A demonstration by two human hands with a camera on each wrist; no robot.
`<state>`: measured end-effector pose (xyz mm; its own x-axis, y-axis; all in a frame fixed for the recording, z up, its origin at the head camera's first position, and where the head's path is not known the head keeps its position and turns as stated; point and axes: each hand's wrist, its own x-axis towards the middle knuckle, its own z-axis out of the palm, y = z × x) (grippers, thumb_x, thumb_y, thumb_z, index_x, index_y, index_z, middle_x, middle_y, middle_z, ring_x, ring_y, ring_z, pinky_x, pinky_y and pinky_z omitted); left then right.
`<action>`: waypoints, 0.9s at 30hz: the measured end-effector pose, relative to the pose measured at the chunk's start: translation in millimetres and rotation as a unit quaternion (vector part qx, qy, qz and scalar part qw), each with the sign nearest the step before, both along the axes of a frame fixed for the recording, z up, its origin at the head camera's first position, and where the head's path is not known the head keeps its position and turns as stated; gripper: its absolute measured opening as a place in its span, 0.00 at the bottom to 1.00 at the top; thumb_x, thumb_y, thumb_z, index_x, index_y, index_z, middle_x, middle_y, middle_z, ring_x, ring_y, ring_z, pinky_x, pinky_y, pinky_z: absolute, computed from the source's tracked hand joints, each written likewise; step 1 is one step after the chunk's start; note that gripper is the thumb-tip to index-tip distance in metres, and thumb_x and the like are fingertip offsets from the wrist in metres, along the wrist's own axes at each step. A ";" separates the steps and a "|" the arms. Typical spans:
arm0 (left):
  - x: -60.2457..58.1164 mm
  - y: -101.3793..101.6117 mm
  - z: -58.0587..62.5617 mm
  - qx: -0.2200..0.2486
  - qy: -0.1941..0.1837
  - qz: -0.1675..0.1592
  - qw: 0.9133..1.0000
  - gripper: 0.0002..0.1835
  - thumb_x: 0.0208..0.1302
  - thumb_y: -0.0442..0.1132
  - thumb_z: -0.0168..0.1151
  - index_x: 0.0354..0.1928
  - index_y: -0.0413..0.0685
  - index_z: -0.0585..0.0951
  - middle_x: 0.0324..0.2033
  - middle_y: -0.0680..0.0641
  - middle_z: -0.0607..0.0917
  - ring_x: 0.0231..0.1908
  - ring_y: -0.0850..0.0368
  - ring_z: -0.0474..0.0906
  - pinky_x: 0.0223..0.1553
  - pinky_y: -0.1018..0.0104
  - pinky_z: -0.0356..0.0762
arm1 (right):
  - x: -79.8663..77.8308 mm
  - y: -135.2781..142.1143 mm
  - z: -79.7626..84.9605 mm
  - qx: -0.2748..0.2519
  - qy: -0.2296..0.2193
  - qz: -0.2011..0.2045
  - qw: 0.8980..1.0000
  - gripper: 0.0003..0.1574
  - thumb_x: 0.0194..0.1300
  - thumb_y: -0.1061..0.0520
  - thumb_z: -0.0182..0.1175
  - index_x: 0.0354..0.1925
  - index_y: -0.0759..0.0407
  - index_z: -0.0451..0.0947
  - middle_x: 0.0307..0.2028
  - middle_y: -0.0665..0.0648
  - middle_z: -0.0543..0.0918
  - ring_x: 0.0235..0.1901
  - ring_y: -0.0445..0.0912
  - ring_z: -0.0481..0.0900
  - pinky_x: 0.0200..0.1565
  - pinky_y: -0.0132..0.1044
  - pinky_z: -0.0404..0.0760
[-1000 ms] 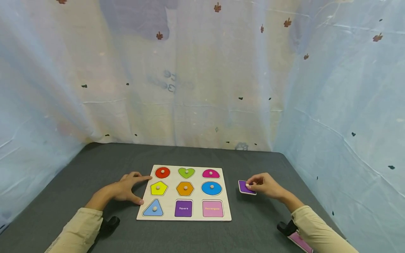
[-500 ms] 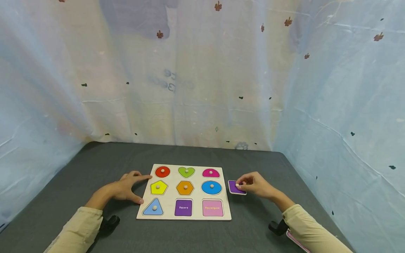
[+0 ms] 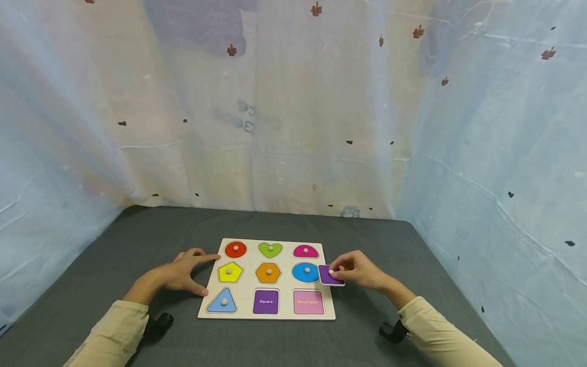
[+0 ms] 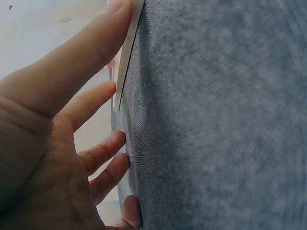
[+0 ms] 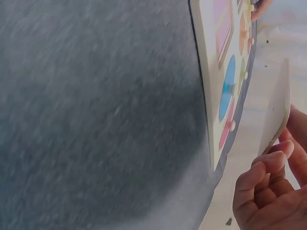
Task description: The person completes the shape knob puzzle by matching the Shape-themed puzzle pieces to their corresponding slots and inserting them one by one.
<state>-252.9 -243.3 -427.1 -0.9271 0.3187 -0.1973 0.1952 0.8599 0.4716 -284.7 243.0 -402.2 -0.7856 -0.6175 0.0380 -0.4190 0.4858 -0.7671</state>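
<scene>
A wooden shape puzzle board (image 3: 285, 281) lies flat on the dark cloth. My left hand (image 3: 185, 272) touches its left edge with spread thumb and index finger; the left wrist view shows the other fingers (image 4: 109, 172) stretched near the cloth. My right hand (image 3: 362, 270) pinches the knob of a purple square piece (image 3: 326, 278) above the board's right edge. In the right wrist view that piece's pale underside (image 5: 278, 108) is raised over the board. The purple Square recess (image 3: 266, 308) and the pink Rectangular recess (image 3: 308, 308) hold no pieces.
Knobbed pieces sit in the board's other recesses, among them a blue oval (image 3: 302, 275), an orange hexagon (image 3: 264, 278) and a light blue triangle (image 3: 220, 307). Dark grey cloth (image 3: 257, 344) covers the table. A pale patterned curtain (image 3: 293, 117) stands behind and at the sides.
My right hand has carried the purple square piece leftward, from beside the board to over its right edge. The pink piece under the right forearm has gone out of sight. My left hand stays put.
</scene>
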 end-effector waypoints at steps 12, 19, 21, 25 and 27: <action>0.4 0.7 -1.0 0.001 0.001 -0.004 1.000 0.53 0.46 0.55 0.81 0.75 0.56 0.66 0.67 0.32 0.63 0.64 0.29 0.59 0.57 0.22 0.63 | 5.7 -27.7 -4.6 -0.023 0.002 0.032 0.999 0.09 0.68 0.61 0.65 0.43 0.66 0.85 0.26 0.54 0.73 0.27 0.37 0.68 0.29 0.27 0.66; -1.4 -0.5 -2.7 -0.002 0.003 -0.003 1.000 0.53 0.46 0.55 0.81 0.76 0.57 0.66 0.67 0.33 0.63 0.63 0.29 0.60 0.57 0.23 0.64 | 10.3 -42.8 -5.6 -0.031 -0.001 0.055 0.998 0.09 0.68 0.61 0.65 0.42 0.67 0.86 0.24 0.56 0.70 0.25 0.36 0.66 0.28 0.27 0.65; -1.2 -0.7 -2.2 -0.002 0.003 -0.003 1.000 0.53 0.47 0.55 0.81 0.76 0.57 0.66 0.67 0.33 0.63 0.63 0.29 0.60 0.57 0.23 0.64 | 11.5 -47.0 -5.2 -0.031 -0.006 0.059 0.998 0.09 0.68 0.61 0.65 0.42 0.67 0.86 0.24 0.55 0.70 0.26 0.36 0.66 0.28 0.26 0.65; -0.3 -0.3 -1.2 0.000 0.005 -0.004 1.000 0.53 0.47 0.55 0.81 0.75 0.56 0.66 0.67 0.32 0.63 0.63 0.29 0.60 0.57 0.22 0.64 | 13.4 -54.7 -6.7 -0.034 -0.012 0.068 0.997 0.09 0.68 0.61 0.65 0.43 0.66 0.85 0.25 0.53 0.70 0.26 0.36 0.67 0.30 0.25 0.66; -0.1 -0.3 -1.2 0.001 0.006 -0.005 1.000 0.53 0.46 0.55 0.81 0.75 0.56 0.66 0.67 0.32 0.63 0.63 0.29 0.60 0.57 0.22 0.64 | 14.9 -58.6 -8.3 -0.036 -0.016 0.074 0.996 0.08 0.67 0.61 0.66 0.43 0.66 0.85 0.24 0.53 0.69 0.26 0.35 0.68 0.30 0.25 0.67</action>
